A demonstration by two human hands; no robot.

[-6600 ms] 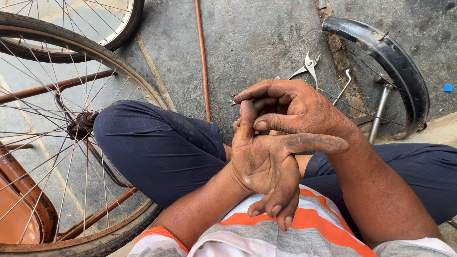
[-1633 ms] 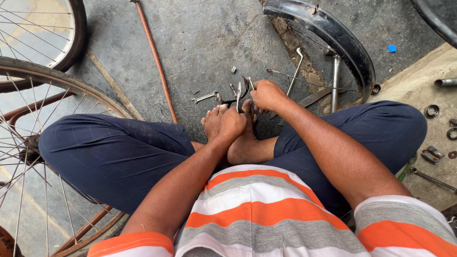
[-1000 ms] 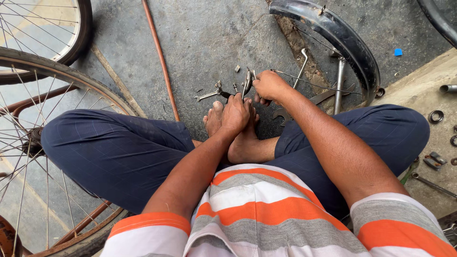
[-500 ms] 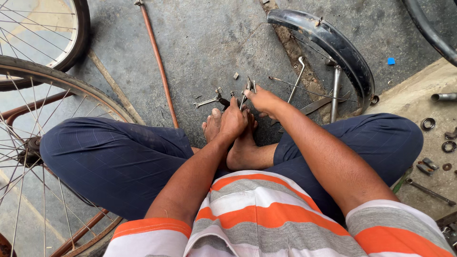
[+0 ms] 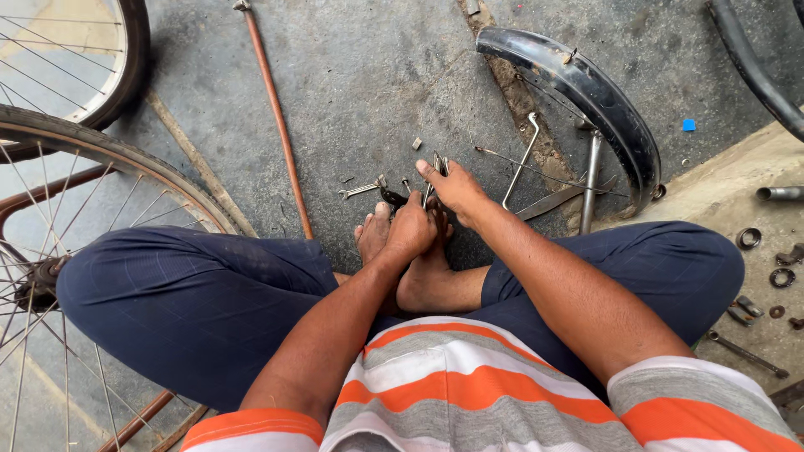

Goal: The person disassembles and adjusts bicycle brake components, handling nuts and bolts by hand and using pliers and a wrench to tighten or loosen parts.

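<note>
Sitting cross-legged on the concrete floor [image 5: 368, 75], the person has both hands down among a small heap of metal tools just past the bare feet [image 5: 419, 268]. The right hand [image 5: 456, 188] is closed around the grips of a pair of pliers [image 5: 435, 172], thumb and fingers wrapped so that only the steel tips poke out above the knuckles. The left hand [image 5: 410, 230] curls over a dark tool [image 5: 392, 198] lying just to its own far side; whether it truly clamps that tool or only rests on it cannot be told, since the palm hides the contact.

Just left of that grip lies a small flat spanner [image 5: 362, 190], apart from the fingers. To the right of the pliers a bent wire stay [image 5: 521, 159] leans toward a black mudguard [image 5: 586, 92], well clear of the hand. A long copper-coloured rod [image 5: 276, 125] runs away on the left, with a spoked wheel [image 5: 100, 218] beyond it.

The pliers look like solid steel: stiff, fairly heavy for their size, probably greasy and so liable to slip. They are best held low on both handles, away from the pivot, where squeezing gives leverage and nothing pinches.
</note>
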